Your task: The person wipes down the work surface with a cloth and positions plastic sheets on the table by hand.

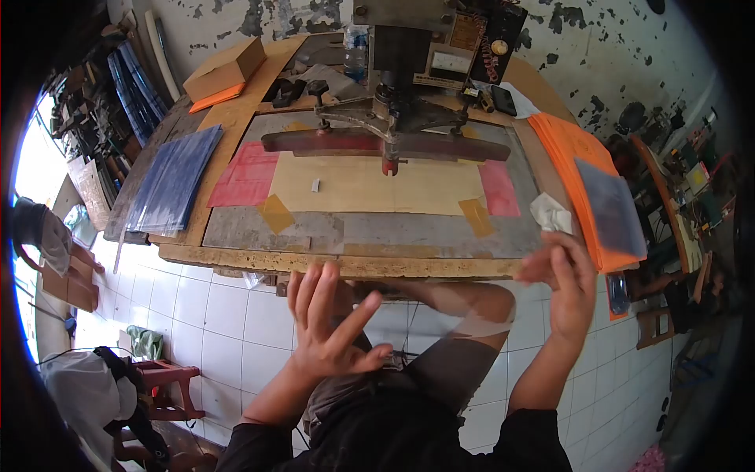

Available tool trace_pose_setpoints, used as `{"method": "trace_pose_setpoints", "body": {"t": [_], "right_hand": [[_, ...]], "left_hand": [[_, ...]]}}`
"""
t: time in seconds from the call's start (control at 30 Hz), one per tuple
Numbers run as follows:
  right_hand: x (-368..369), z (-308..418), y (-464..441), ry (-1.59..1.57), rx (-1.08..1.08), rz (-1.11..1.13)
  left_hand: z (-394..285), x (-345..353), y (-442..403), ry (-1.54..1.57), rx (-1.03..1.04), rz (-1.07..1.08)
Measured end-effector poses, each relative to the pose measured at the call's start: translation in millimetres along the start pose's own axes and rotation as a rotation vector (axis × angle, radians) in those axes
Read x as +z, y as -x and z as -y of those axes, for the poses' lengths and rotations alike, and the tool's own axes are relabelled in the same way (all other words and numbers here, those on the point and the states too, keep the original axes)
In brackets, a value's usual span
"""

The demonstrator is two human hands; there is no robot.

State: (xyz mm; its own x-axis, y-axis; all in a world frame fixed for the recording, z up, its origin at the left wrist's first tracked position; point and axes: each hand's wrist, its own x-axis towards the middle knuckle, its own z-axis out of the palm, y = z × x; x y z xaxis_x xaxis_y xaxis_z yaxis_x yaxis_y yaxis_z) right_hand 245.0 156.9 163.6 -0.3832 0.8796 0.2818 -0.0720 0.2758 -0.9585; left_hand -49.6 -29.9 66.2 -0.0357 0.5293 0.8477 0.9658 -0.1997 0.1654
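Head view: black sleeves (536, 436) and dark shorts (452, 377) are seen nearest, over white floor tiles (224, 315).

Left hand (334, 326): raised by the front wooden edge (346, 263) of the workbench, fingers spread and thumb parted; whether the edge is touched cannot be told.

Right hand (568, 283): set well apart from the left, blurred, fingers loosely extended. Nothing is seen to be gripped by either.

Crumpled white paper (550, 212): found just beyond the right fingertips; whether it is touched cannot be told.

Orange stack (578, 169): laid along the bench's right side, near the right hand, its front part covered by a clear bluish sheet (605, 204).

Grey plate (377, 232): set behind the wooden edge.

Pale yellow sheet (377, 189): laid flat on the plate, flanked by two pink sheets (243, 175); its front corners are covered by brown tape (476, 218).

Small grey piece (315, 186): rested on the yellow sheet, left of centre.

Blue plastic sheets (173, 181): piled at the bench's left.

Press bar (338, 143): held over the yellow sheet's rear by a metal bracket.

Cardboard box (224, 69): set at far left.

Water bottle (355, 59): stood behind the press.

Phone (503, 101): laid at far right.

Wall (582, 35): seen farthest, paint flaked.
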Motion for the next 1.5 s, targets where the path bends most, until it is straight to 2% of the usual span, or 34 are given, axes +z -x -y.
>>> {"method": "trace_pose_setpoints", "body": {"t": [0.1,0.2,0.23,0.3,0.33,0.43,0.53,0.63,0.73,0.83,0.97,1.03,1.1,1.17,1.27,1.37,1.47,1.5], "right_hand": [[10,-31,-27,0.023,0.207,0.031],[5,-90,-46,0.212,0.189,0.005],[4,-102,-48,0.421,0.07,-0.054],[0,-118,-50,0.835,-0.182,-0.17],[-14,-120,-51,0.875,-0.184,-0.189],[-63,-124,-56,1.473,-0.366,-0.365],[-131,-162,-59,1.518,-0.173,-0.263],[-137,-154,-60,1.291,-0.094,-0.159],[-130,-136,-60,1.188,0.022,-0.186],[-102,-74,-60,1.06,-0.121,-0.005],[-18,-11,-63,1.014,-0.366,0.133],[24,-31,-78,1.171,-0.577,0.239],[64,-74,-83,1.107,-0.582,0.426],[106,-101,-66,0.922,-0.546,0.517],[139,-115,-58,0.753,-0.681,0.462],[118,-135,-83,0.832,-0.542,0.332],[108,-158,-112,1.027,-0.324,0.007],[122,-156,-107,0.911,-0.42,0.143]], "left_hand": [[4,13,-6,-0.069,-0.115,0.231],[14,36,1,-0.069,-0.203,0.429],[19,44,7,-0.097,-0.215,0.509],[25,54,20,-0.072,-0.225,0.535],[27,55,24,-0.06,-0.23,0.549],[25,55,25,-0.047,-0.254,0.562],[21,57,24,-0.034,-0.278,0.551],[18,65,23,-0.034,-0.312,0.543],[15,77,24,-0.026,-0.332,0.506],[13,80,20,-0.013,-0.351,0.505],[12,82,15,-0.043,-0.325,0.511],[9,83,15,-0.044,-0.32,0.508],[8,85,16,-0.012,-0.325,0.509],[9,84,17,0.012,-0.34,0.522],[12,77,20,0.017,-0.355,0.564],[15,71,23,-0.011,-0.326,0.605],[11,72,22,0.005,-0.319,0.617],[11,72,22,0.016,-0.323,0.615]]}}
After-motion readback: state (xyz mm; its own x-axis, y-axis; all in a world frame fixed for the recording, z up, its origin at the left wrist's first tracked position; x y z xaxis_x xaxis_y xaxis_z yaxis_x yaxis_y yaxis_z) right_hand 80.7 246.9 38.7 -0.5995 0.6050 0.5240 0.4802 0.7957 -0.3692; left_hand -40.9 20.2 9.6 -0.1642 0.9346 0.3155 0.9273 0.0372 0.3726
